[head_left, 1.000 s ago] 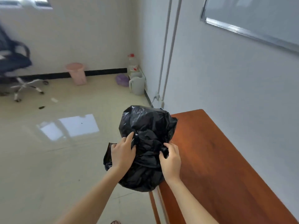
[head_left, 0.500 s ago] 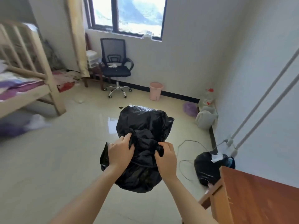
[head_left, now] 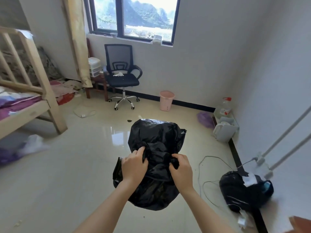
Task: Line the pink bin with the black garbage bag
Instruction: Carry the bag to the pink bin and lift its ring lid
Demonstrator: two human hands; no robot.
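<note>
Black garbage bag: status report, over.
Left hand and right hand both grip black garbage bag, bunched. Pink bin unlined, across the room. Office chair beside it, not blocking.

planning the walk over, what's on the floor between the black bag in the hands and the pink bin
Head view: between black garbage bag and pink bin lies bare shiny floor, only a small dark scrap nearby.

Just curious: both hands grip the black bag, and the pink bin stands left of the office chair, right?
No: the head view shows the pink bin right of the office chair. Left hand and right hand grip the black bag.
</note>
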